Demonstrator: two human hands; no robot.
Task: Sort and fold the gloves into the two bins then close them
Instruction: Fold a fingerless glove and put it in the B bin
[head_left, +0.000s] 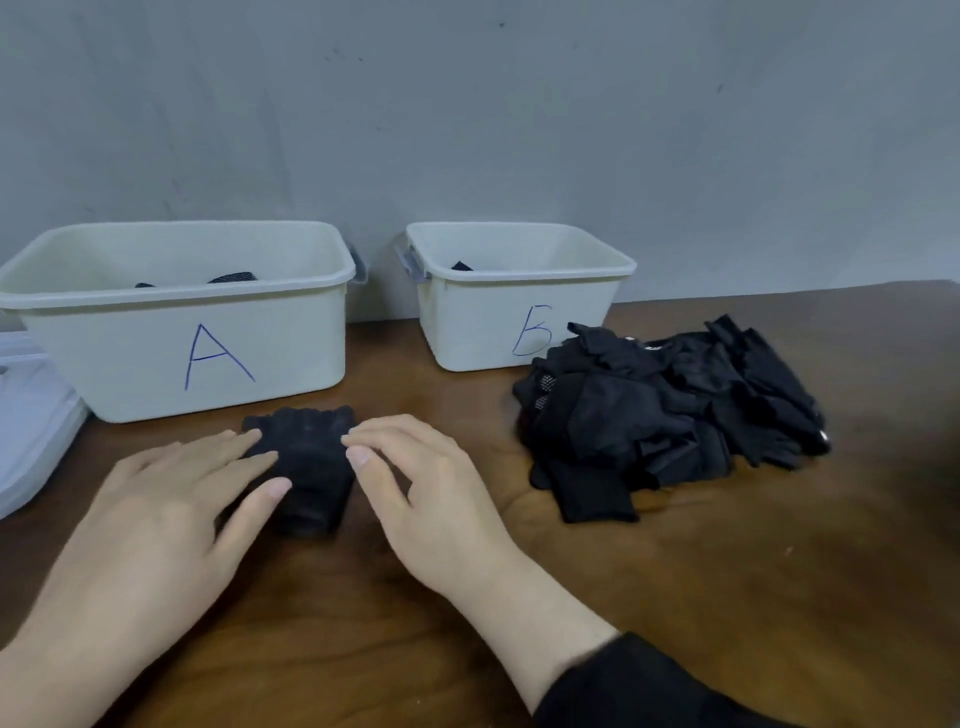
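Observation:
A black knit glove lies flat on the brown table in front of bin A. My left hand rests on its left edge with straight fingers. My right hand touches the glove's right edge with its fingertips, fingers slightly bent. Bin A, white with a blue letter, stands at the back left with dark gloves inside. Bin B stands to its right with a dark piece showing inside. A pile of black gloves lies right of bin B.
White lids are stacked at the left edge of the table. A grey wall stands right behind the bins. Both bins have clip handles on their facing sides.

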